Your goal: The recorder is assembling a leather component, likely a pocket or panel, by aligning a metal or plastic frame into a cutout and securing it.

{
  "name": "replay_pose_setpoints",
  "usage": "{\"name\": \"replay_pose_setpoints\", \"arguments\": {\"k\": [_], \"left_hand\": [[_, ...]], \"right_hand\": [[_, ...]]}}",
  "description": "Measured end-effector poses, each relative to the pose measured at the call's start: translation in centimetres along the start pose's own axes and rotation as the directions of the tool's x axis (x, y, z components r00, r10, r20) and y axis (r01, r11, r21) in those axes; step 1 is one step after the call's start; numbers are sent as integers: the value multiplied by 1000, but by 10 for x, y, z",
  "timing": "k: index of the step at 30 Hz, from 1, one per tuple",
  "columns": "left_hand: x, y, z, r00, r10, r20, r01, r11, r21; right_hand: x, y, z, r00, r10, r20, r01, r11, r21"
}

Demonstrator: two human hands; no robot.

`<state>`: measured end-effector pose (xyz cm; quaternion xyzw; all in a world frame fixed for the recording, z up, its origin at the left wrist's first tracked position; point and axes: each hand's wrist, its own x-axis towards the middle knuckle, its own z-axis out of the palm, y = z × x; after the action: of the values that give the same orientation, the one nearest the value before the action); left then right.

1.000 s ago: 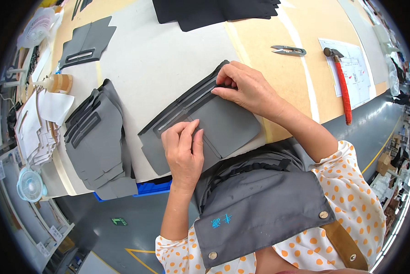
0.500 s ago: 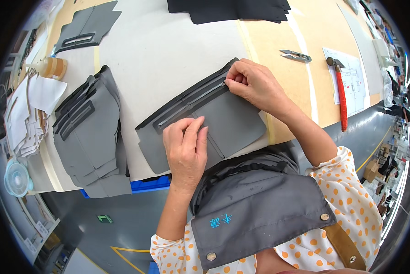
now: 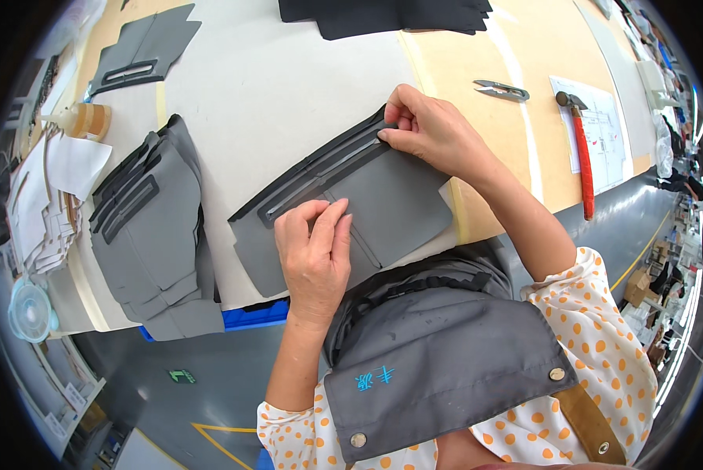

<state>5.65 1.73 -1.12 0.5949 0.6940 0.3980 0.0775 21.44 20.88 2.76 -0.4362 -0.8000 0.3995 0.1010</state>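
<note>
A grey sheet-material panel (image 3: 402, 200) lies slanted on the table before me, with a black strip along its far edge and a long dark-bordered slot below that. My right hand (image 3: 434, 133) is at the panel's far right corner, fingers curled and thumb tip on the slot's right end. Whether anything small is in that grip is hidden. Over the panel's left part is my left hand (image 3: 314, 247), loosely bent, its thumb and fingertips slightly apart just below the slot. Nothing shows between them. Left of it lies a stack of similar grey panels (image 3: 148, 243).
Thread snips (image 3: 502, 91), a red-handled hammer (image 3: 582, 160) and a printed drawing sheet (image 3: 602, 117) lie at the right. Black pieces (image 3: 383, 16) are at the back. Another grey panel (image 3: 152, 39), a glue bottle (image 3: 89, 121) and paper-like offcuts (image 3: 42, 207) stand left.
My right thumb and index finger have loosened a little at the slot's end, and the index finger has lifted. My left hand stays almost in place. The whole view has shifted slightly.
</note>
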Motion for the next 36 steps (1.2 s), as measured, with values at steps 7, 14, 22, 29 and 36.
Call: {"name": "replay_pose_setpoints", "arguments": {"k": [7,14,22,29,36], "left_hand": [[2,-9,-8,994,77,73,-75,996,-40],[-2,-6,-32,998,52,28,-52,999,-9],[19,-13,-45,911,-409,-43,411,911,35],[26,-15,-43,900,-437,-6,434,894,113],[28,-16,-40,939,-344,-10,339,921,193]], "right_hand": [[-16,7,1,1000,24,8,-24,999,29],[-38,-15,14,971,-224,-90,229,972,52],[-25,5,60,798,-597,-90,596,802,-34],[-25,5,61,800,-591,-98,593,805,-16],[-24,5,61,796,-596,-109,599,801,-7]]}}
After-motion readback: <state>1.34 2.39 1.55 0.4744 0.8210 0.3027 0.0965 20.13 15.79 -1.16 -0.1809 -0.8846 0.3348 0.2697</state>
